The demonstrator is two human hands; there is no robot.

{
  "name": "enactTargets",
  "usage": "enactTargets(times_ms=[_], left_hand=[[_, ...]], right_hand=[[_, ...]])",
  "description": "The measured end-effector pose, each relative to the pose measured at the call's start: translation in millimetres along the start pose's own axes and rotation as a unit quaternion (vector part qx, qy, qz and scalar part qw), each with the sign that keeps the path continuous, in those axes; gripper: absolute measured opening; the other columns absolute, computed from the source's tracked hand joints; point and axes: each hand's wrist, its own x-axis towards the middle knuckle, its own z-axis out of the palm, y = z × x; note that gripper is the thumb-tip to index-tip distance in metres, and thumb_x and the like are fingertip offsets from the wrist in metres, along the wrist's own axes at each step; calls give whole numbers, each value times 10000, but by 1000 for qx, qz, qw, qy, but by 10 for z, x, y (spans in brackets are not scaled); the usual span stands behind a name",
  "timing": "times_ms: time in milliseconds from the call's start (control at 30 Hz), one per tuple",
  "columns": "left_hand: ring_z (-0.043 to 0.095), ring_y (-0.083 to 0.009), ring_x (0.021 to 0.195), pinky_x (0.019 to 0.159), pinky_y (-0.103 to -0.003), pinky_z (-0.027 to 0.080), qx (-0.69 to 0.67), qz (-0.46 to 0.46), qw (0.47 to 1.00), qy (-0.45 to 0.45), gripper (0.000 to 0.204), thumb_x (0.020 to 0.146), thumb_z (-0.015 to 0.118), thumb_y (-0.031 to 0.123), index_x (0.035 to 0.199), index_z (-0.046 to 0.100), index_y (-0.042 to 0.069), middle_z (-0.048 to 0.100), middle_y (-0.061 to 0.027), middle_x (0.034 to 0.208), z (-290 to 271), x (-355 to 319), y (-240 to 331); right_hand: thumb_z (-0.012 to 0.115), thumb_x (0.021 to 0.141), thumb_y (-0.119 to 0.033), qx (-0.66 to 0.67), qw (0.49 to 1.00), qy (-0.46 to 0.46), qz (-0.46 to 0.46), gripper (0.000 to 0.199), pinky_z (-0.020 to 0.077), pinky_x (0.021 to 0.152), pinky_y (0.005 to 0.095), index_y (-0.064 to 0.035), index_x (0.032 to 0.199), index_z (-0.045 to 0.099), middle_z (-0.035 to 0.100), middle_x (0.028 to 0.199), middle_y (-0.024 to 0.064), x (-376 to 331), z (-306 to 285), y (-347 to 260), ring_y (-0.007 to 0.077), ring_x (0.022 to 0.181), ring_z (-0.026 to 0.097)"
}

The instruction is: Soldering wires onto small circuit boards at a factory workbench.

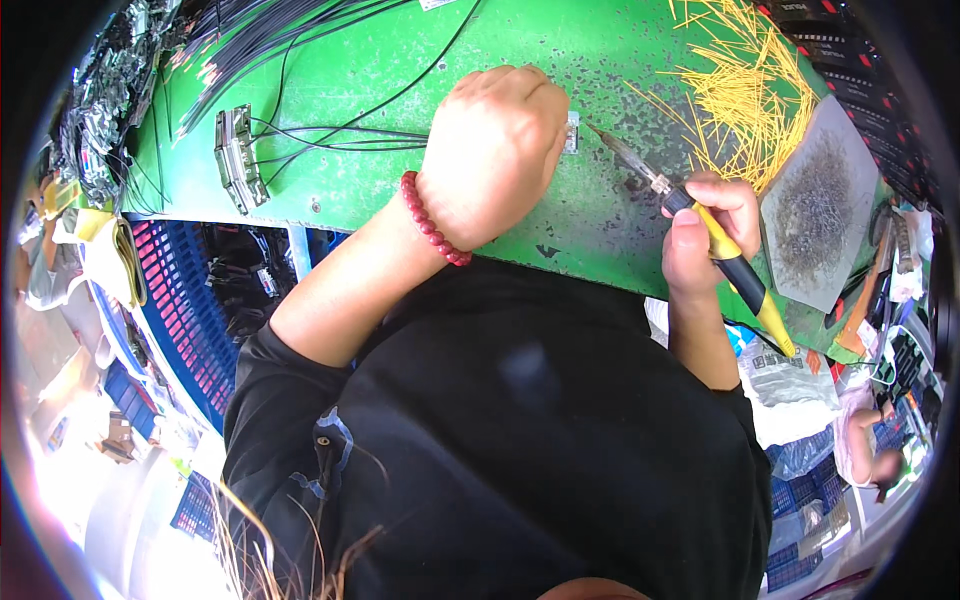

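My left hand (497,150) is curled closed over the green bench, its fingertips hidden beneath it. Several thin black cables (385,140) run from the left into its grip. Beyond its fingers a small silvery board (572,132) juts out on the bench. A yellow and black soldering iron (742,275) is in my right hand (692,255), gripped like a pen. Its dark tip points up and left, a little to the right of the small board and apart from it.
Dark metal-edged strips (240,160) lie on the green bench (600,240) at left, below a bundle of black cables (250,40). A heap of yellow wires (745,95) and a grey, soot-stained plate (820,205) are at right. A blue basket (180,310) stands below the bench's left edge.
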Motion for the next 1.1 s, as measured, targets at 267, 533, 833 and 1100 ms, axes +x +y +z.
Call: enactTargets(times_ms=[267, 533, 833, 1100], left_hand=[[593, -310, 732, 672, -396, 482, 6, 5, 1000, -1, 66, 730, 652, 12, 737, 589, 30, 597, -111, 759, -1, -5, 9], [607, -303, 728, 669, -392, 494, 10, 9, 1000, 8, 65, 729, 666, 26, 736, 602, 29, 612, -110, 765, -27, 11, 15], [608, -317, 747, 677, -406, 495, 34, 4, 999, -9, 52, 735, 655, 38, 737, 605, 25, 612, -122, 775, -29, 8, 65], [650, -284, 757, 689, -355, 522, 12, -66, 996, 55, 65, 761, 687, 55, 794, 646, 18, 662, -120, 809, -556, 107, 2]], right_hand=[[687, 803, -128, -13, 1000, 10, 1, 218, 310, 513, 222, 12, 888, 542, 515, 724, 40, -13, 8, -58, 66, 584, 403], [721, 846, -100, -40, 998, 42, -34, 351, 443, 633, 215, 25, 1116, 534, 585, 911, 65, 9, 84, -42, 74, 702, 528], [633, 929, -173, 53, 998, 14, -3, 331, 500, 517, 240, 61, 1147, 551, 621, 712, 97, -43, 88, -137, 135, 587, 624], [571, 954, -124, -12, 1000, -4, -2, 227, 436, 456, 220, 29, 1122, 557, 557, 634, 68, -74, 59, -89, 115, 523, 559]])
